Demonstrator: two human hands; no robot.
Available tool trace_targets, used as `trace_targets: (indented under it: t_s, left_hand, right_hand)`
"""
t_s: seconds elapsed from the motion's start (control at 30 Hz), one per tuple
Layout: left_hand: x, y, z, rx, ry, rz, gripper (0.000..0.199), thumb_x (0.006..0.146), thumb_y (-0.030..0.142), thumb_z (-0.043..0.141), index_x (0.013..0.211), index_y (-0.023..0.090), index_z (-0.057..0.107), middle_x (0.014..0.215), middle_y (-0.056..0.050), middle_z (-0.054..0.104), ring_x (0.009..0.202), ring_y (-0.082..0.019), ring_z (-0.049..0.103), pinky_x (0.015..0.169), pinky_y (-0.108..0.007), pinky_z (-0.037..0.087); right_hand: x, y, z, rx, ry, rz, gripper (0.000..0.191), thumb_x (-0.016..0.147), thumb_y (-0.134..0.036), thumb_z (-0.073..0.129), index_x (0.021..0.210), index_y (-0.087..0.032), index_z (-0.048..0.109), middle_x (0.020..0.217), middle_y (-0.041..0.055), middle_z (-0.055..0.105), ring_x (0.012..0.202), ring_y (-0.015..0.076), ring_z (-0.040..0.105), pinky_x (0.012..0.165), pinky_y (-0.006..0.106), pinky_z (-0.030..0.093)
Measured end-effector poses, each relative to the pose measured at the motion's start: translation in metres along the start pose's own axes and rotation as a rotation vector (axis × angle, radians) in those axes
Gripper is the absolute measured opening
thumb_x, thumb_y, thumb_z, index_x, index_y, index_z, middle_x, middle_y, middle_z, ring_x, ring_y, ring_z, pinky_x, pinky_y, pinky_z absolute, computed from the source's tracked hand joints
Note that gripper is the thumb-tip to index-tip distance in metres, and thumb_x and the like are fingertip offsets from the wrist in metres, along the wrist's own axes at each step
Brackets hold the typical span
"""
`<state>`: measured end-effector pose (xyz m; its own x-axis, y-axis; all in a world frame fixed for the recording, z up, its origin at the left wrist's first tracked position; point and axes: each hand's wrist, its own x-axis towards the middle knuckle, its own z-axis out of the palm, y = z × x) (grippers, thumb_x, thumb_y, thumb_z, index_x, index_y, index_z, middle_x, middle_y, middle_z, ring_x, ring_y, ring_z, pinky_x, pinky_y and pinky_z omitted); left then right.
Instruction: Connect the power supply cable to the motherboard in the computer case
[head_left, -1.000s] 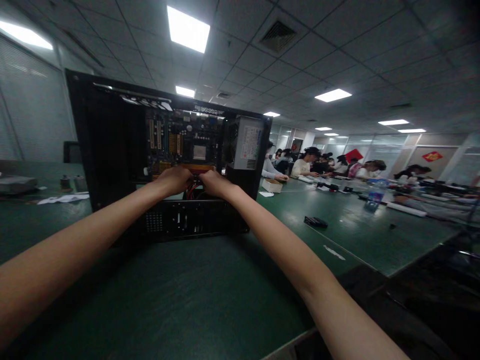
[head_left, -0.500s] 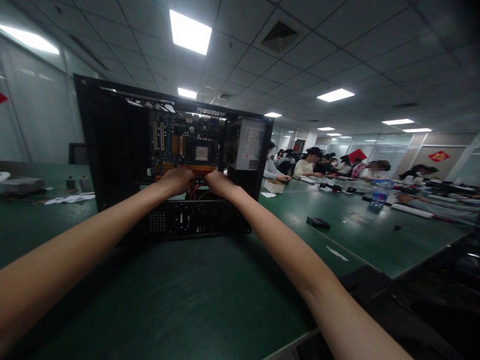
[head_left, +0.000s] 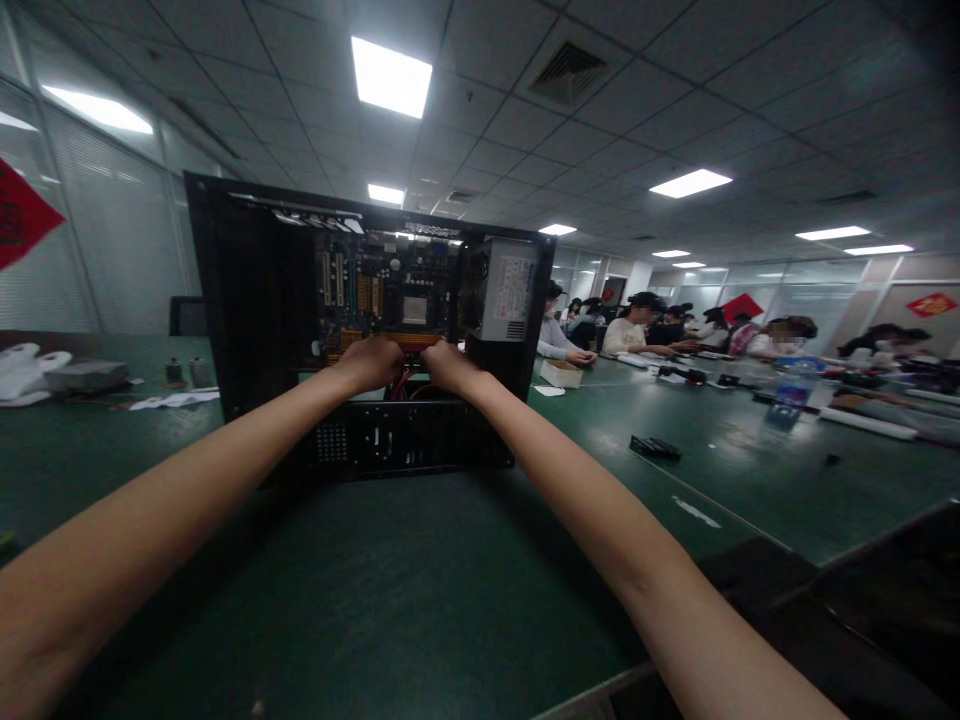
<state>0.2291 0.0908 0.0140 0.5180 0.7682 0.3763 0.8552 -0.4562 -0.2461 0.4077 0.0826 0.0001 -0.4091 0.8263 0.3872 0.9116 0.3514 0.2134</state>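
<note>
An open black computer case (head_left: 251, 290) stands in front of me on the green table, its inside facing me. Within it are the motherboard (head_left: 394, 275) and, at upper right, a silver power supply (head_left: 512, 295). Both my hands reach into the case at the lower edge of the motherboard. My left hand (head_left: 373, 362) is closed at the left end of the orange memory slots (head_left: 416, 343); my right hand (head_left: 452, 369) is closed at their right end. What the fingertips grip is hidden. Coloured cables (head_left: 401, 384) hang just below, between the hands.
Left on the table (head_left: 420, 580) lie a grey box-shaped unit (head_left: 88, 376), a white plastic bag (head_left: 30, 372) and papers (head_left: 176, 399). To the right are a small open box (head_left: 561, 374), a black part (head_left: 655, 447) and a water bottle (head_left: 795, 385). Several people sit farther back.
The whole view has shifted slightly, so the case and hands appear a little farther right. Both hands stay at the same place on the motherboard's lower edge.
</note>
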Motion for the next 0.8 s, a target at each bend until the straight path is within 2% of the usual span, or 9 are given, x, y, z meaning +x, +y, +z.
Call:
trace_targets:
  t_s: [0.33,0.5,0.67,0.8]
  left_hand:
    - [-0.004,0.005,-0.005,0.020,-0.002,-0.008,0.036,0.092,0.026,0.047,0.105,0.019,0.081,0.110,-0.017,0.078,0.104,-0.033,0.073,0.083,-0.037,0.055]
    - [-0.012,0.006,-0.009,0.017,0.005,-0.003,0.039,0.095,0.029,0.044,0.110,0.021,0.080,0.113,-0.015,0.078,0.105,-0.033,0.073,0.081,-0.038,0.054]
    - [-0.025,0.000,-0.016,-0.109,0.150,0.044,0.037,0.098,0.036,0.046,0.109,0.023,0.080,0.106,-0.010,0.080,0.098,-0.030,0.074,0.076,-0.035,0.052]
    - [-0.035,0.000,-0.019,-0.174,0.222,0.094,0.045,0.102,0.047,0.045,0.103,0.021,0.081,0.096,-0.011,0.081,0.087,-0.027,0.074,0.070,-0.033,0.049]
  right_hand:
    - [-0.006,-0.005,-0.006,-0.012,-0.009,0.009,0.034,0.093,-0.003,0.052,0.120,-0.006,0.073,0.119,0.0262,0.071,0.114,0.0310,0.071,0.091,0.033,0.055]
    - [-0.014,-0.007,-0.011,-0.020,-0.001,0.003,0.031,0.096,-0.007,0.051,0.115,-0.009,0.075,0.115,0.0231,0.073,0.109,0.0300,0.072,0.087,0.033,0.055]
    - [-0.026,-0.006,-0.021,-0.001,0.106,-0.021,0.034,0.106,-0.021,0.041,0.116,-0.013,0.072,0.119,0.0177,0.074,0.110,0.0269,0.070,0.089,0.033,0.052]
    - [-0.052,0.002,-0.027,-0.049,0.204,-0.033,0.041,0.110,-0.034,0.035,0.115,-0.014,0.071,0.118,0.0153,0.074,0.102,0.0255,0.071,0.079,0.031,0.048]
